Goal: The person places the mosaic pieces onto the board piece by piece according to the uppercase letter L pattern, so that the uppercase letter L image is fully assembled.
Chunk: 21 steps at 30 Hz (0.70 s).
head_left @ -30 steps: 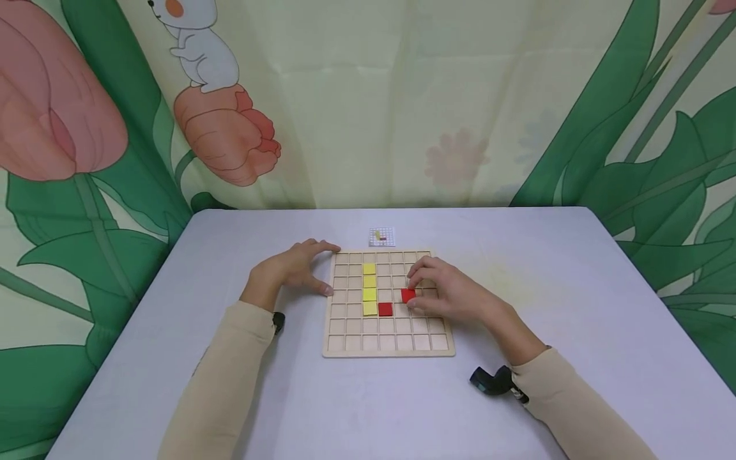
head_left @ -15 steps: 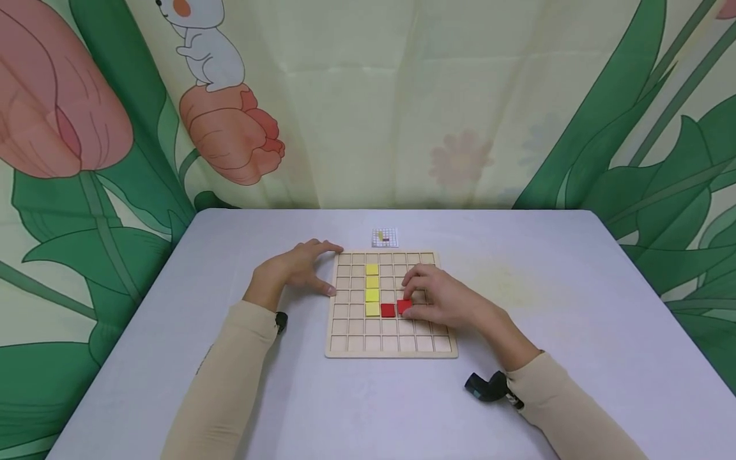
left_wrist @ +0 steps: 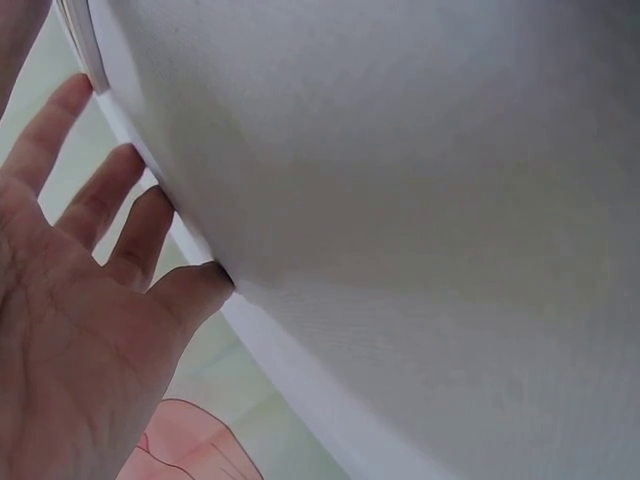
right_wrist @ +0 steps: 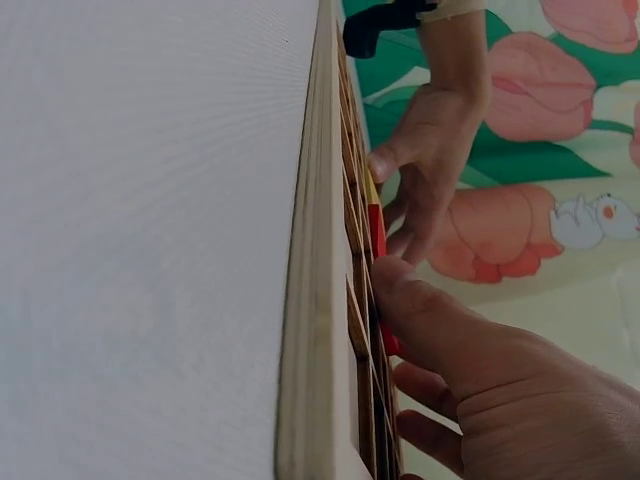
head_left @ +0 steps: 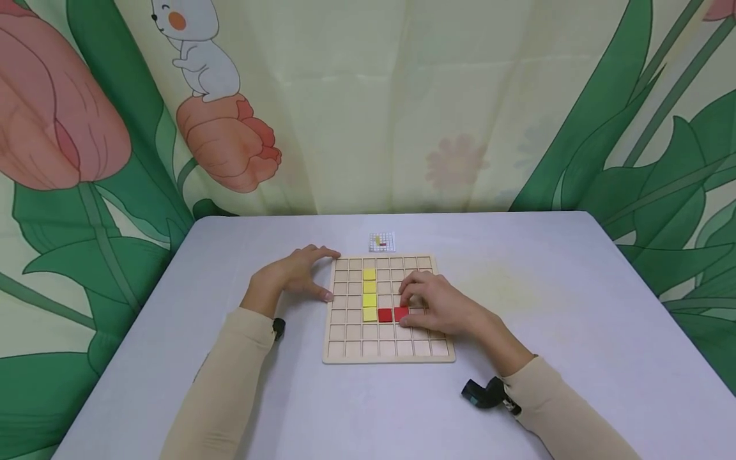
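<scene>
A wooden grid board [head_left: 388, 360] lies on the table. Several yellow tiles [head_left: 369, 300] run in a column on it, and a red tile [head_left: 384, 315] sits right of the nearest yellow one. My right hand [head_left: 443, 305] pinches a second red tile [head_left: 400, 314] between thumb and fingers, at the cell just right of the first. In the right wrist view the thumb [right_wrist: 400, 285] lies against red at the grid. My left hand [head_left: 292, 275] has its fingers spread, thumb touching the board's left edge and a fingertip at its far left corner.
A small printed card [head_left: 382, 242] with a coloured grid pattern lies behind the board. The white table [head_left: 144, 383] ends at a patterned curtain [head_left: 356, 128]. A black wrist camera [head_left: 483, 393] hangs under the right sleeve.
My right hand has moved the pinched red tile toward me and slightly left, down to the cell beside the other red tile. The left hand has stayed at the board's edge.
</scene>
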Tool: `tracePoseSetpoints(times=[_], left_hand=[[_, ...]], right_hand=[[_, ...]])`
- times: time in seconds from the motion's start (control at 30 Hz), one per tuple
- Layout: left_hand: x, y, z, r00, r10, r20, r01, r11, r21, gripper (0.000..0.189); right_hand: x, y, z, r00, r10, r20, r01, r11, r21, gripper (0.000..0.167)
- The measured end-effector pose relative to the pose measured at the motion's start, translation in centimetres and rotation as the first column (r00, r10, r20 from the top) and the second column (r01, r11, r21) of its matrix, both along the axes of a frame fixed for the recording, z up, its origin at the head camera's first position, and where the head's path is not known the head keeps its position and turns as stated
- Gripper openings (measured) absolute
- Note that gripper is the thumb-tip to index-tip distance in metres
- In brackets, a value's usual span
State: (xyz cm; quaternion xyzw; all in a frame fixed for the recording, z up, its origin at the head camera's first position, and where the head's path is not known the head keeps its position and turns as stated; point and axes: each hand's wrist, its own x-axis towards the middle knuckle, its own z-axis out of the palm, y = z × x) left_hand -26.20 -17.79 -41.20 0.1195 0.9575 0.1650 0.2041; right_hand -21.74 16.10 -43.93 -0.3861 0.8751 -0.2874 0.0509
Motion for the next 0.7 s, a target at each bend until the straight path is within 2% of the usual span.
tracePoseSetpoints(times=[0.27, 0.5, 0.7], left_hand=[[0.04, 0.19, -0.01, 1.0, -0.011, 0.004, 0.011, 1.0, 0.003, 0.102], [-0.1, 0.34, 0.04, 1.0, -0.008, -0.022, 0.009, 1.0, 0.002, 0.1], [-0.05, 0.14, 0.09, 1.0, -0.009, -0.007, 0.009, 1.0, -0.007, 0.101]], right_hand=[[0.13, 0.2, -0.03, 1.0, 0.009, 0.012, -0.01, 0.999, 0.041, 0.02], [-0.1, 0.49, 0.02, 1.0, -0.007, 0.009, 0.006, 1.0, 0.026, 0.023], [-0.53, 0.85, 0.5, 0.998, 0.013, 0.06, -0.012, 1.0, -0.008, 0.018]])
